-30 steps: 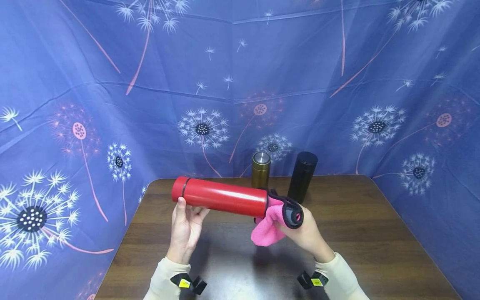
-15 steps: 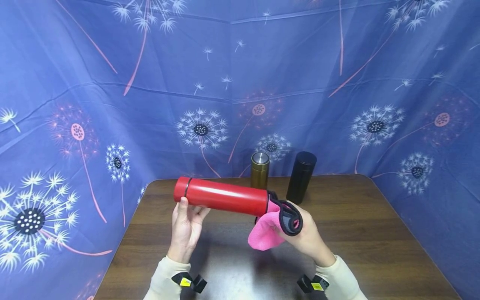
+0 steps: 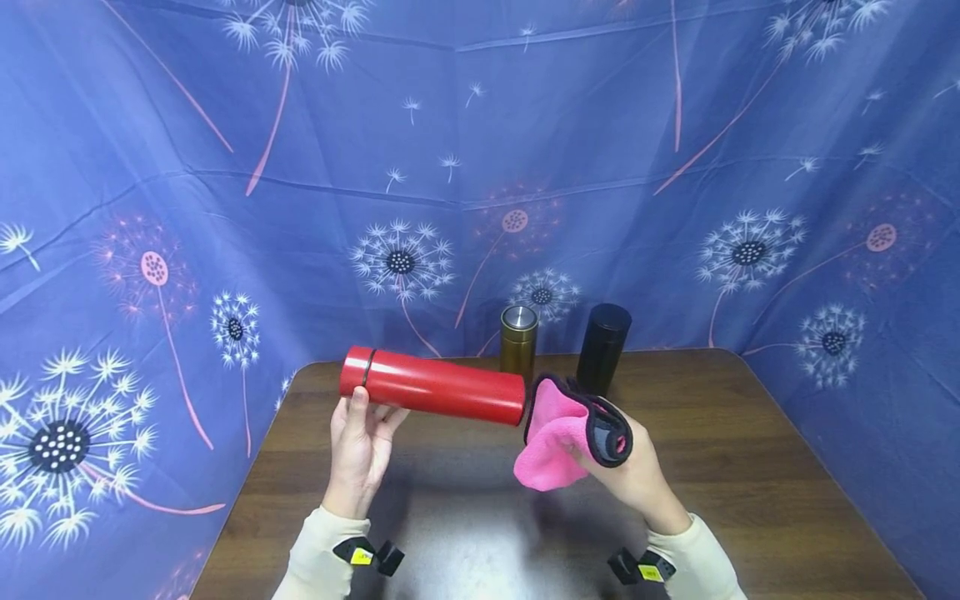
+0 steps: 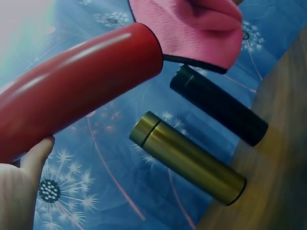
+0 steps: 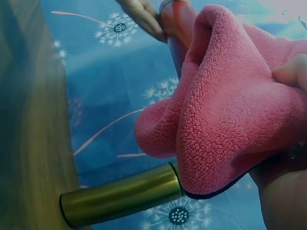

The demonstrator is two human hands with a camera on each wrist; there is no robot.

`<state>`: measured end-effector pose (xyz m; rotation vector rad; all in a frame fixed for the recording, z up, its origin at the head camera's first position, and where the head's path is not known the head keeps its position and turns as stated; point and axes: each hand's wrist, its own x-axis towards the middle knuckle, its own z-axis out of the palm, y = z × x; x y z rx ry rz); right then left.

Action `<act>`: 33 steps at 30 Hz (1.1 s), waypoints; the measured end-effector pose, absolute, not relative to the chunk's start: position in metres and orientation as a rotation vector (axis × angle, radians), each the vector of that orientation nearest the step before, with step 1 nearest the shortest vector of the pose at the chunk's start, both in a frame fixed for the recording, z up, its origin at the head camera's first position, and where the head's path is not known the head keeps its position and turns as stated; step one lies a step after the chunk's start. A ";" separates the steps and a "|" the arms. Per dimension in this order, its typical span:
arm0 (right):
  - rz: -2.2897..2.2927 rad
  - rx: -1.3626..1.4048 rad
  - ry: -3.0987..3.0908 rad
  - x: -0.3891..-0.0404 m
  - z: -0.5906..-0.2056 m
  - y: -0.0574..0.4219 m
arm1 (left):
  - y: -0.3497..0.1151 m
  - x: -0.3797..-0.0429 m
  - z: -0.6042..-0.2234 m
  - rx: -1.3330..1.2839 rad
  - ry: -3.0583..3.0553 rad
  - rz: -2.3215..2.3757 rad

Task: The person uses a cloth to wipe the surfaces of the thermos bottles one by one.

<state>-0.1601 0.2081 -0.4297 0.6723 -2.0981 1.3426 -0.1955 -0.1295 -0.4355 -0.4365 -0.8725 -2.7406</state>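
Observation:
A red thermos bottle (image 3: 442, 387) is held nearly level above the table, its dark-ringed cap end to the left. My left hand (image 3: 362, 450) grips it near that ring, thumb in front and fingers beneath. In my right hand (image 3: 630, 467) is a folded pink cloth (image 3: 555, 437) with a black border and a dark grey back. The cloth hangs just right of the bottle's base, with a small gap between them in the head view. The right wrist view shows the thumb pressing into the fleecy cloth (image 5: 225, 105); the other fingers are mostly hidden.
A gold thermos (image 3: 519, 343) with a silver-topped lid stands at the back of the brown wooden table (image 3: 720, 467). To its right stands a black thermos (image 3: 603, 350). A blue dandelion-print curtain (image 3: 337, 225) hangs behind the table and along both sides.
The cloth has come off the bottle's base, and my right hand has moved slightly right with it. My left hand has shifted the red thermos a little left.

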 end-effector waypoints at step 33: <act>1.408 0.665 -2.141 -0.154 -0.467 0.233 | -0.164 -0.270 -0.370 -0.205 -1.847 -2.003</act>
